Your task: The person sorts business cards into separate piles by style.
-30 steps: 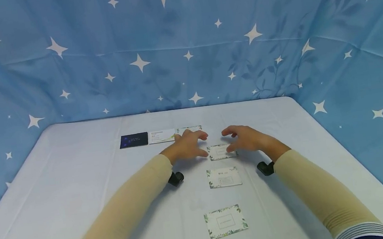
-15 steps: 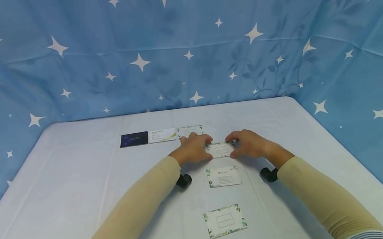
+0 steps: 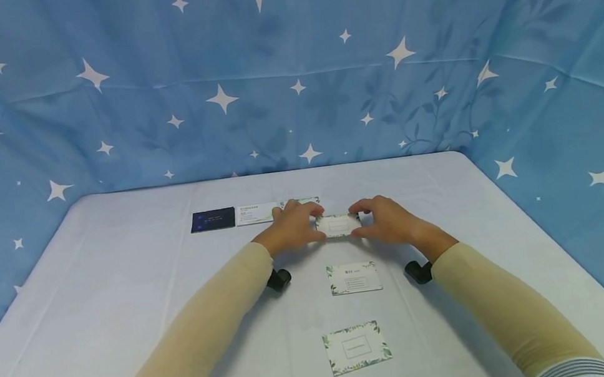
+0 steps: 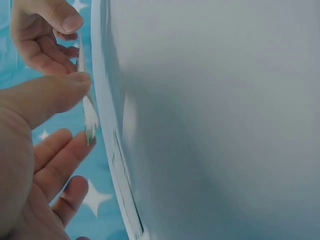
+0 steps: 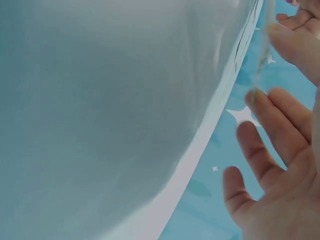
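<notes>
A white business card (image 3: pixel 339 226) with a green leaf border is held between my two hands, seen nearly edge-on in the left wrist view and blurred in the right wrist view. My left hand (image 3: pixel 294 226) pinches its left end with thumb and index finger. At the opposite end, my right hand (image 3: pixel 387 221) pinches it the same way, its other fingers spread loosely. The card appears raised above the white tabletop. Just behind the left hand lies another leaf-bordered card (image 3: pixel 309 200), partly covered by that hand.
A dark blue card (image 3: pixel 213 219) and a white card (image 3: pixel 254 214) continue the back row to the left. Nearer me lie two leaf-bordered cards, a printed one (image 3: pixel 354 278) and a tilted one (image 3: pixel 357 348). A blue starry curtain (image 3: pixel 293 120) hangs behind the table.
Both hands closed in on the leaf-bordered card from its two sides and took hold of it. It has since come off the table and shifted away from me and slightly left.
</notes>
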A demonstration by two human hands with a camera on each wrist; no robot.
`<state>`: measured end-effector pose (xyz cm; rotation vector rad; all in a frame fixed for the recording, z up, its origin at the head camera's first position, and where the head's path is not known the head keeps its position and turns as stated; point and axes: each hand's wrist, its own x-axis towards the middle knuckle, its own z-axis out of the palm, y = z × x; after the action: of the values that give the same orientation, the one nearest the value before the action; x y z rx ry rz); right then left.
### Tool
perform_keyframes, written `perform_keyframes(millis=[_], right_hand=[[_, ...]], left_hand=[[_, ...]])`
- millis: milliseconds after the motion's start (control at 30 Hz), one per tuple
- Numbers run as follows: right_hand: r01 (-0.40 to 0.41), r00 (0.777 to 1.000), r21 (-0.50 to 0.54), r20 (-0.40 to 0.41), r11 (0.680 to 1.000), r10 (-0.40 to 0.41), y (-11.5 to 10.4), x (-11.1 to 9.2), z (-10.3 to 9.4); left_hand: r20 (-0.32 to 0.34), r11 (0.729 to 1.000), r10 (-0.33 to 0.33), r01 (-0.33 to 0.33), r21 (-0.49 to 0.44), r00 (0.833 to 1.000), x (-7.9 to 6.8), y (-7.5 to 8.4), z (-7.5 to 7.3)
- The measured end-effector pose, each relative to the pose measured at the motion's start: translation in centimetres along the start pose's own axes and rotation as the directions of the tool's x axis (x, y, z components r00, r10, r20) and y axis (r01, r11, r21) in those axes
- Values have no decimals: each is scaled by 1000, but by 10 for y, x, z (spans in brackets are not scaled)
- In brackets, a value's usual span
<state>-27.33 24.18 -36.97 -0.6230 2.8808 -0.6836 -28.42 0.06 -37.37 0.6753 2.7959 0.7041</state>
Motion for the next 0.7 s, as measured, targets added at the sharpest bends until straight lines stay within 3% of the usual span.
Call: perform_keyframes(millis=[167,333,700], right_hand=[[-25,999,21,-44,999,26,-9,17,1],[-41,999,9,-26,999,41,-18,40,4],[-65,997,-75,47,995,69,-36,83,16]], left_hand=[[-26,999,-25,24,-42,999,-1,-14,-16],[-32,998,-61,61,-15,998,3,-26,-28],[-47,987,-156,157,20,987,11,-49,-32]])
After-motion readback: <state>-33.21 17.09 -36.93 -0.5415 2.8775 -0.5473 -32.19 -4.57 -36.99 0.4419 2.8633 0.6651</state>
